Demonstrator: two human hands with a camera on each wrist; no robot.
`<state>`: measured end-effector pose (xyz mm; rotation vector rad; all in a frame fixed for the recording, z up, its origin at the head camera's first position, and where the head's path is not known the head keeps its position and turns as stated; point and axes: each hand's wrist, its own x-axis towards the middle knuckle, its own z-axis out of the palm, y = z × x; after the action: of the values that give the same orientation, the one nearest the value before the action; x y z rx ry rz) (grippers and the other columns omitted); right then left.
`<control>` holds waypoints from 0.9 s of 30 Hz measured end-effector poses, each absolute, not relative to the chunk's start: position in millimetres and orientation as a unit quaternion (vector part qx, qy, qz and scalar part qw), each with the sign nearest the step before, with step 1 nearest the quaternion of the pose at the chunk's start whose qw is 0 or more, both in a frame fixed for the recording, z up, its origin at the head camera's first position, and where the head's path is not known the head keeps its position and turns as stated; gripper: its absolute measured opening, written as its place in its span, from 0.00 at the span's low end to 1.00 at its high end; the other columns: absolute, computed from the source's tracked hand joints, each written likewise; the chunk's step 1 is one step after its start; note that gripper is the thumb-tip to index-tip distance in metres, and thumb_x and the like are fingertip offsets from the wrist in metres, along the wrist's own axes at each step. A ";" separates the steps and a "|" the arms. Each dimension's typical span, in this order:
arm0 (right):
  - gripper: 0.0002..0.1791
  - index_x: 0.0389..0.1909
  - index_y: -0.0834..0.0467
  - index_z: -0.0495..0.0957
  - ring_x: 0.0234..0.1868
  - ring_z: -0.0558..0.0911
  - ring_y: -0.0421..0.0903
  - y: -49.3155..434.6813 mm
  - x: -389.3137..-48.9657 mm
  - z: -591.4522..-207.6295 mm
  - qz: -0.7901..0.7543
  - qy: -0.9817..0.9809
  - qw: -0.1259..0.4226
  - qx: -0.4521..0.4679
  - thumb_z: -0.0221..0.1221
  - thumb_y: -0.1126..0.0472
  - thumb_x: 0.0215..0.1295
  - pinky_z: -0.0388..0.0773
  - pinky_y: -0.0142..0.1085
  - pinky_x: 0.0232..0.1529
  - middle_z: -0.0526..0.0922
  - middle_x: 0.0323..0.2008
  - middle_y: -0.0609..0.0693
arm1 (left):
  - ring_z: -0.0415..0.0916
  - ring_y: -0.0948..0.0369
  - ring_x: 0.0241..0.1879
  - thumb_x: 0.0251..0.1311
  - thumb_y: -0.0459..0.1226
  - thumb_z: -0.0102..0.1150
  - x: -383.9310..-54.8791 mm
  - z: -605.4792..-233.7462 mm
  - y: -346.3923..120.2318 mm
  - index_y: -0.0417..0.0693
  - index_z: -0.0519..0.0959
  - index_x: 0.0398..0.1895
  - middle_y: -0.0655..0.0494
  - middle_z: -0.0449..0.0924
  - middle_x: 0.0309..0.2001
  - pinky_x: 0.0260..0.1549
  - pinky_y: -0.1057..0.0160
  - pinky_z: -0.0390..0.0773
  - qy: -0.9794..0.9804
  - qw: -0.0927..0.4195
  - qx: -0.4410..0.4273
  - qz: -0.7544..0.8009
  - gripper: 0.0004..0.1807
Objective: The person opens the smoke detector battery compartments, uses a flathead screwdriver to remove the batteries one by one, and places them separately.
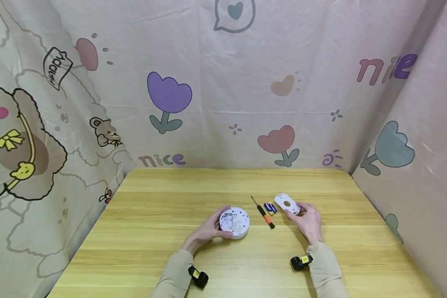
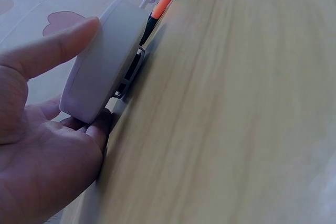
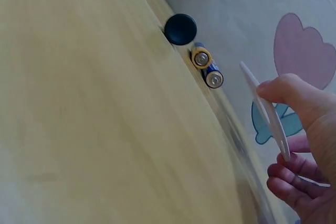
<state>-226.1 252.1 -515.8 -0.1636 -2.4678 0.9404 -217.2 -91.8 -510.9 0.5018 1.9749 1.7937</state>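
In the head view my left hand grips a round white smoke detector by its left edge, its labelled face with small slots turned up. The left wrist view shows the thumb on the detector's side wall and fingers under it, close over the table; a small dark open frame sticks out of its lower face. To the right, my right hand pinches a flat white mounting plate with a round hole. Seen edge-on in the right wrist view, the plate is tilted between thumb and fingers.
Between the hands a screwdriver with a black and orange handle lies on the wooden table. Blue and gold batteries lie side by side near the plate. A printed curtain hangs behind the table and at its sides.
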 end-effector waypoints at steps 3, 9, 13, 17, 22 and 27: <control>0.30 0.39 0.59 0.80 0.30 0.76 0.46 248.3 -226.1 -513.6 0.351 -0.902 0.246 -0.044 0.71 0.47 0.34 0.68 0.29 0.31 0.79 0.34 0.54 | 0.44 0.51 0.69 0.37 0.34 0.69 -217.4 -511.0 -91.7 0.59 0.50 0.67 0.51 0.43 0.71 0.69 0.50 0.43 0.711 0.210 0.181 0.646 0.52; 0.30 0.40 0.60 0.80 0.31 0.77 0.46 242.0 -225.7 -511.5 0.361 -0.901 0.239 -0.024 0.72 0.48 0.34 0.70 0.30 0.32 0.80 0.35 0.54 | 0.44 0.52 0.69 0.37 0.33 0.69 -216.4 -510.7 -91.4 0.58 0.50 0.68 0.51 0.43 0.71 0.69 0.51 0.43 0.707 0.213 0.181 0.649 0.53; 0.30 0.41 0.60 0.79 0.33 0.78 0.47 238.1 -225.5 -511.6 0.372 -0.899 0.229 -0.016 0.72 0.49 0.34 0.73 0.31 0.34 0.80 0.37 0.55 | 0.44 0.51 0.69 0.37 0.33 0.69 -216.1 -510.8 -91.0 0.57 0.49 0.68 0.50 0.42 0.71 0.69 0.51 0.44 0.704 0.214 0.184 0.652 0.53; 0.31 0.41 0.60 0.79 0.34 0.79 0.47 233.0 -224.5 -509.7 0.383 -0.898 0.217 -0.004 0.72 0.48 0.34 0.75 0.34 0.36 0.80 0.39 0.55 | 0.44 0.51 0.69 0.37 0.33 0.69 -215.8 -510.9 -91.2 0.56 0.49 0.68 0.50 0.42 0.71 0.69 0.51 0.43 0.704 0.214 0.185 0.652 0.53; 0.31 0.43 0.59 0.78 0.36 0.78 0.47 225.1 -222.9 -504.9 0.399 -0.895 0.199 0.015 0.71 0.48 0.35 0.77 0.37 0.37 0.79 0.40 0.53 | 0.43 0.51 0.69 0.37 0.33 0.69 -216.0 -511.3 -91.6 0.55 0.49 0.68 0.50 0.42 0.71 0.69 0.51 0.43 0.701 0.213 0.185 0.655 0.53; 0.31 0.43 0.57 0.78 0.36 0.78 0.44 216.0 -221.9 -501.6 0.407 -0.893 0.189 0.038 0.71 0.48 0.35 0.77 0.35 0.37 0.79 0.41 0.51 | 0.42 0.52 0.70 0.37 0.33 0.69 -216.4 -511.6 -91.6 0.56 0.48 0.68 0.50 0.41 0.71 0.69 0.51 0.42 0.700 0.214 0.186 0.656 0.53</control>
<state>-221.9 216.0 -501.6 0.1079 -2.5099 1.1450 -216.4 -91.6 -511.6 0.5150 1.9430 1.8193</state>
